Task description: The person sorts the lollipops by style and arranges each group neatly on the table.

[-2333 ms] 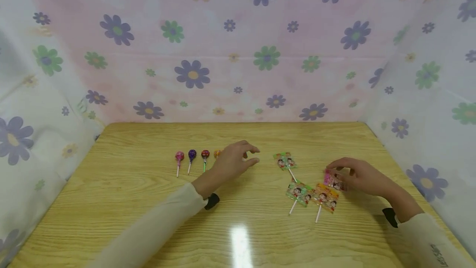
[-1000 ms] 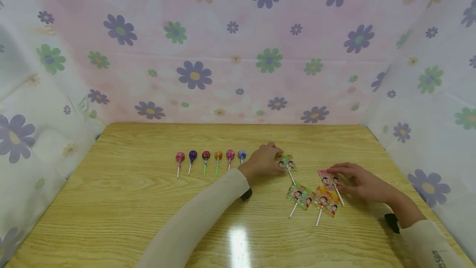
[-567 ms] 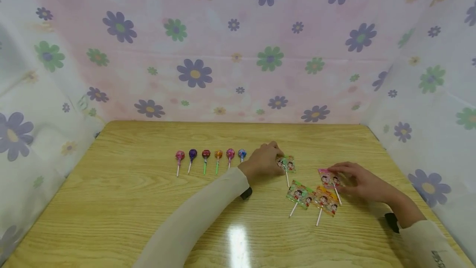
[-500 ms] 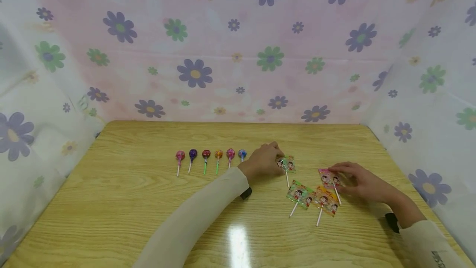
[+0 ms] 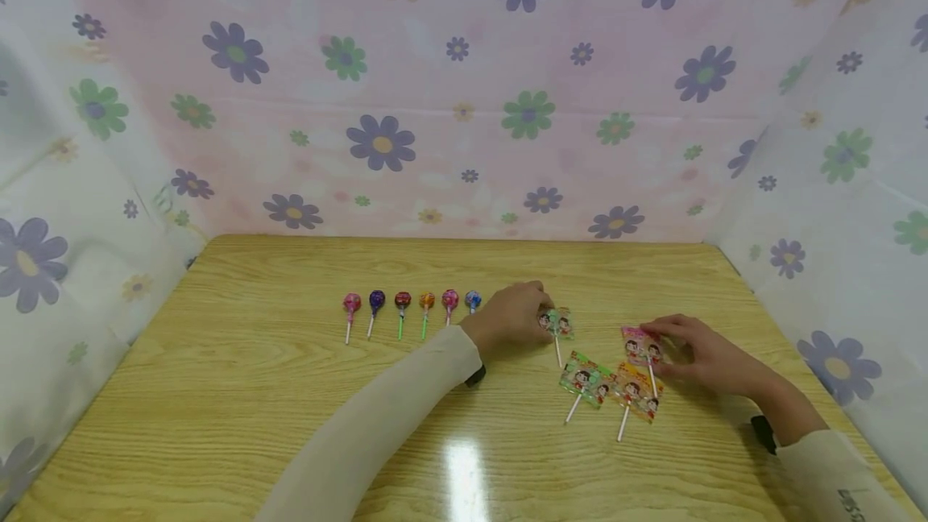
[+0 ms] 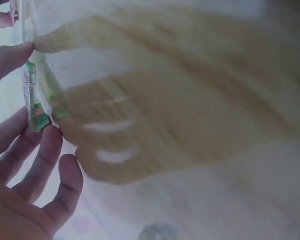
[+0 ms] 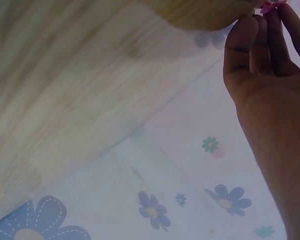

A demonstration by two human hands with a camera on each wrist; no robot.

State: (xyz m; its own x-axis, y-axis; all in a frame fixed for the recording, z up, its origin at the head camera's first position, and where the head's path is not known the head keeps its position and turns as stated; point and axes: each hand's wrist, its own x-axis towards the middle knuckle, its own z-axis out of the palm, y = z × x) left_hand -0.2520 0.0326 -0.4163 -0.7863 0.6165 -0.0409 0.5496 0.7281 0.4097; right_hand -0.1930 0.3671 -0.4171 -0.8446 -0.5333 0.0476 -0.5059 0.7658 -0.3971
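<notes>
My left hand [image 5: 511, 314] holds a flat lollipop in a green printed wrapper [image 5: 558, 323] by its left side, the white stick pointing toward me. In the left wrist view, the thumb and fingers [image 6: 51, 142] sit at opposite ends of that green wrapper [image 6: 38, 112]. At the right, my right hand [image 5: 706, 354] pinches the edge of a pink-wrapped flat lollipop [image 5: 640, 345]; only a bit of pink wrapper [image 7: 273, 6] shows at the fingertips in the right wrist view. Between and below the hands lie another green-wrapped lollipop [image 5: 583, 379] and an orange-wrapped one [image 5: 634, 391], their wrappers overlapping.
Several round-headed lollipops stand in a row left of my left hand, from a pink one [image 5: 351, 302] to a blue one [image 5: 474, 298], sticks toward me. The wooden table [image 5: 239, 393] is bounded by flowered cloth [image 5: 435, 87] behind and at both sides.
My left hand has moved right from over the round lollipops to the green-wrapped one, whose stick has swung straighter. The right hand has turned the pink-wrapped lollipop, its stick now pointing nearer straight down.
</notes>
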